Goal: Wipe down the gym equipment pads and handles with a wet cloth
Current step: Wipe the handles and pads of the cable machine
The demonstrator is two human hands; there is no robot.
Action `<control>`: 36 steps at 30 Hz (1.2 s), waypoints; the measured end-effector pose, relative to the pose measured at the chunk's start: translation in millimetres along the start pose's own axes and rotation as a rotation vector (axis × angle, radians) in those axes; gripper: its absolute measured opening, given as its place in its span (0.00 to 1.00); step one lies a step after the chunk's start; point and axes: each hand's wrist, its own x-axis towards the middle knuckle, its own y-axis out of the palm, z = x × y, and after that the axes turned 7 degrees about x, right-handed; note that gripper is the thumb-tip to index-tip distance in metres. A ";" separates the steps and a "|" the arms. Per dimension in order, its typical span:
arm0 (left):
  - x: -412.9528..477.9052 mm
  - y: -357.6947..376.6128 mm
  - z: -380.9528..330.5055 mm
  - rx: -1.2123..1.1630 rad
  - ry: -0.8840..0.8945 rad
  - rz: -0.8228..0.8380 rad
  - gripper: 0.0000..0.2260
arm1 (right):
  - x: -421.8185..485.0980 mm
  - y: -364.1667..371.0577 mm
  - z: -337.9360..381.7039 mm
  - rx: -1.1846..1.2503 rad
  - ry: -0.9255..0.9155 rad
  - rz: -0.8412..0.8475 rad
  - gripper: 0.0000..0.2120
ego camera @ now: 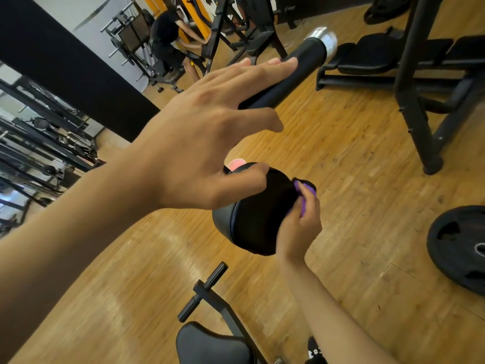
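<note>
A wooden floor (pixel 341 158) fills most of the view. The left forearm sweeps in from 8 o'clock and hides much of the centre. The left hand (pixel 210 132) is spread with straight fingers, whose tips rest on a black padded handle (pixel 301 64) with a chrome end, running toward 1 o'clock; the thumb lies just over the roller pad. A black machine frame (pixel 414 74) stands at 2 o'clock, with a flat bench (pixel 367 56) behind it. A black weight plate (pixel 459 248) lies on the floor at 4 o'clock. The round black roller pad (pixel 257 214) sits just below centre. A black seat pad (pixel 210 345) shows at 6 o'clock. The right hand (pixel 299 227), at 5 o'clock of centre, pinches a purple cloth (pixel 304 187) against the pad's right side. A seated person (pixel 165 35) is far off at 11 o'clock.
</note>
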 end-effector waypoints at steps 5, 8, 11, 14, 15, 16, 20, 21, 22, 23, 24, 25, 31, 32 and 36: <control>0.7 -6.6 -2.1 -0.050 0.070 -0.016 0.27 | -17.9 12.9 29.0 0.052 -0.118 0.050 0.20; -0.7 -5.8 -0.2 -0.045 0.067 -0.022 0.28 | -46.9 11.3 24.9 0.019 -0.492 0.229 0.26; -4.4 -5.5 -0.6 -0.063 0.045 -0.014 0.32 | -70.0 -6.1 -6.2 -0.060 -0.568 0.382 0.33; -6.1 -6.1 -1.8 -0.064 0.038 -0.033 0.34 | -58.7 2.9 16.1 0.019 -0.512 0.351 0.29; -5.2 -5.9 -0.9 -0.060 0.048 -0.042 0.34 | -50.2 13.2 32.9 0.054 -0.483 0.320 0.27; -3.7 -5.7 -0.7 -0.060 0.056 -0.053 0.34 | -42.3 23.0 47.7 0.069 -0.476 0.302 0.25; 0.6 -3.9 1.9 -0.060 0.061 -0.049 0.34 | -60.3 23.9 46.5 0.021 -0.657 0.444 0.24; 0.2 -3.6 2.4 -0.064 0.065 -0.045 0.34 | -71.9 14.7 32.4 -0.026 -0.716 0.505 0.23; -0.5 -3.1 3.3 -0.067 0.064 -0.045 0.35 | -79.0 5.7 20.8 -0.083 -0.780 0.540 0.21; -0.6 -3.0 3.7 -0.071 0.058 -0.044 0.35 | -78.0 1.6 14.4 -0.132 -0.833 0.546 0.19; 0.0 -3.4 3.5 -0.079 0.056 -0.044 0.35 | -72.3 3.4 13.5 -0.161 -0.848 0.523 0.18; 0.8 -3.9 3.2 -0.086 0.060 -0.042 0.35 | -65.5 9.1 17.2 -0.170 -0.820 0.478 0.18; 9.4 -5.9 24.3 -0.157 0.136 0.071 0.38 | -42.4 20.7 29.5 -0.155 -0.777 0.506 0.15; 10.4 -8.3 30.4 -0.156 0.156 0.096 0.38 | -36.3 16.7 26.1 -0.166 -0.800 0.525 0.15; 1.3 -5.7 52.7 -0.033 0.202 0.036 0.38 | -20.5 7.9 20.9 -0.172 -0.733 0.484 0.16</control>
